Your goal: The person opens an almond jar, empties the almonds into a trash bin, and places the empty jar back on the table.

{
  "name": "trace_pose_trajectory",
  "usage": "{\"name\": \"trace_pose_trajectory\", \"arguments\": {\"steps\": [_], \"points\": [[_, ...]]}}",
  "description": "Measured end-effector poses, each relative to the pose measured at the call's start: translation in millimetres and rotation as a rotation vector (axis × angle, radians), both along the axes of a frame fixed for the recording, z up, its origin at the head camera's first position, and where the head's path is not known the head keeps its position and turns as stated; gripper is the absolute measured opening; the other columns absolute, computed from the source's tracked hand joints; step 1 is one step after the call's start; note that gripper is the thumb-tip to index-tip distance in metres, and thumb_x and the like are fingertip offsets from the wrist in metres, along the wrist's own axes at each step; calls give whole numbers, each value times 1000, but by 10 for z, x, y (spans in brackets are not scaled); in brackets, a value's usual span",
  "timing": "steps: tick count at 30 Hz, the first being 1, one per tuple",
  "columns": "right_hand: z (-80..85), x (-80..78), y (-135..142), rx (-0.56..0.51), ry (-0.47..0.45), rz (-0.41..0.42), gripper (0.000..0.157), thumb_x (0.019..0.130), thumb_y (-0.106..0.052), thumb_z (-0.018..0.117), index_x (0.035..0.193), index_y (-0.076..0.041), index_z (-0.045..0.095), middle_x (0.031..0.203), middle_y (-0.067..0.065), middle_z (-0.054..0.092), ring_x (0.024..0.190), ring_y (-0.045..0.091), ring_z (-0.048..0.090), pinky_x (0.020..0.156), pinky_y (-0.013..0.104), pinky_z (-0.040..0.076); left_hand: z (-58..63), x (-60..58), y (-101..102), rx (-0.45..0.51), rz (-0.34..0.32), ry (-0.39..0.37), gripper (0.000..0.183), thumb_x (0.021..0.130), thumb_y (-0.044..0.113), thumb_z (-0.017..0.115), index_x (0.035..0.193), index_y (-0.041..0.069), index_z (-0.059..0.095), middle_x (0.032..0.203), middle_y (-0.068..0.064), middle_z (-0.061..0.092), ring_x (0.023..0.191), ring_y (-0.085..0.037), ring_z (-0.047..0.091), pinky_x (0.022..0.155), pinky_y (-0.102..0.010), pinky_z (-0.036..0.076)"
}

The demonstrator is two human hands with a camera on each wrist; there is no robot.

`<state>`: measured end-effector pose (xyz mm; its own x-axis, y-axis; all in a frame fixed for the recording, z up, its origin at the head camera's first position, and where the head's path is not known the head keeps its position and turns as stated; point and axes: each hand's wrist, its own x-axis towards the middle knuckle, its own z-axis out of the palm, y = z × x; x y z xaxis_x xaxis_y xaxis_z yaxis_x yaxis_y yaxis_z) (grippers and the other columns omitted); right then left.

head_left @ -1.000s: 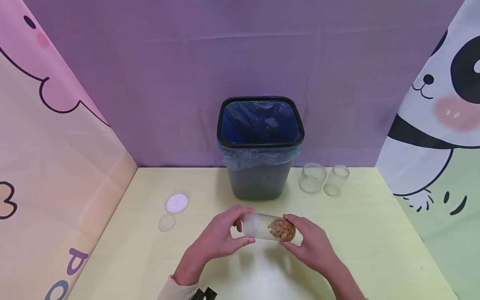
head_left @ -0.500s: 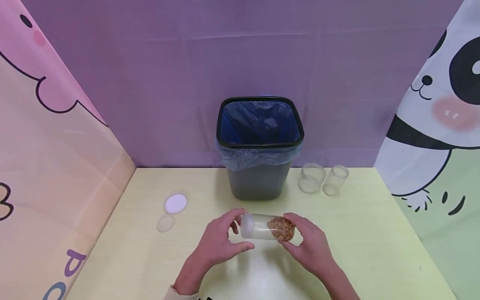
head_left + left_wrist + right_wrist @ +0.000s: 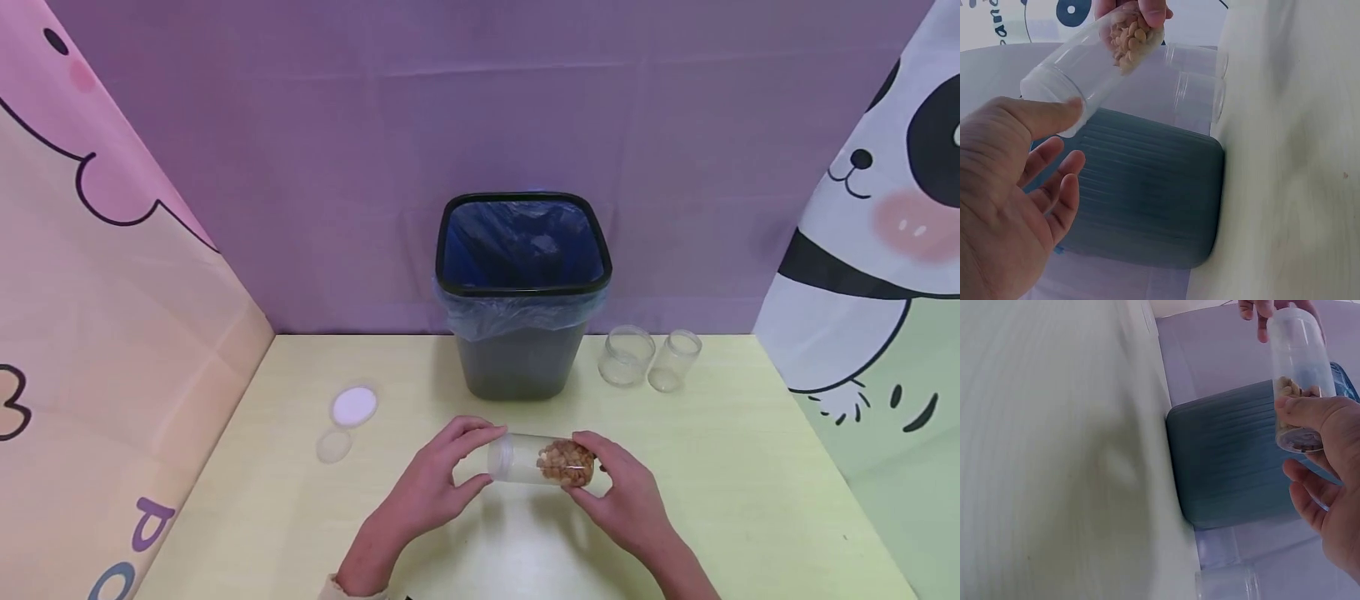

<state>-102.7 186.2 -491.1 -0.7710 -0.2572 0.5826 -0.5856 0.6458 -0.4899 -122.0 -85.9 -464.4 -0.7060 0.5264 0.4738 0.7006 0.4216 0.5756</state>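
Note:
A clear cylindrical jar (image 3: 527, 460) lies sideways in the air over the table, brown nut-like pieces (image 3: 566, 463) heaped at its right end. My right hand (image 3: 628, 498) grips that end between thumb and fingers. At the left end sits a translucent lid (image 3: 498, 458), which the left hand (image 3: 429, 485) pinches with thumb and index finger at its edge. In the left wrist view the thumb (image 3: 1060, 117) lies across the lid while the other fingers curl loosely below it. The right wrist view shows the right thumb (image 3: 1304, 411) pressed on the jar wall beside the pieces.
A dark bin (image 3: 517, 367) with a blue liner stands behind the hands. To its right are two clear containers, one wide (image 3: 626, 357) and one narrow (image 3: 673, 362). A white disc (image 3: 354, 407) and a translucent disc (image 3: 333, 446) lie on the table (image 3: 750, 500) at left.
The left fingers were at the lid, loosened and spread away half a second ago, and now touch its edge again. The right hand keeps its grip; the jar has dipped slightly.

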Motion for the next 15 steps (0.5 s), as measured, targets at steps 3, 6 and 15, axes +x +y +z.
{"name": "trace_pose_trajectory", "arguments": {"steps": [3, 6, 15], "points": [[-1, -12, 0, -7, 2, 3, 63, 58, -20, 80, 116, -13, 55, 110, -2, 57, 94, 11, 54, 60, 26, 47, 7, -20, 12, -1, -9, -6, 65, 71, 8, 72, 127, 26, 46, 119, 13, 43, 106, -7, 45, 85, -22, 39], [8, -24, 4, -10, 10, 4, 63, 58, -18, 80, 116, -11, 55, 111, -1, 57, 95, 12, 53, 60, 26, 47, 5, -29, 22, -12, 3, -29, 65, 72, 14, 72, 128, 27, 43, 117, 14, 44, 100, -5, 47, 80, -23, 42], [-56, -1, 9, -2, 88, 3, 65, 58, -17, 79, 117, -13, 54, 113, -4, 55, 96, 9, 52, 59, 23, 46, -69, 87, 29, -43, 108, -122, 58, 77, 47, 61, 128, 28, 43, 112, 19, 46, 92, 0, 47, 73, -26, 43]]}}
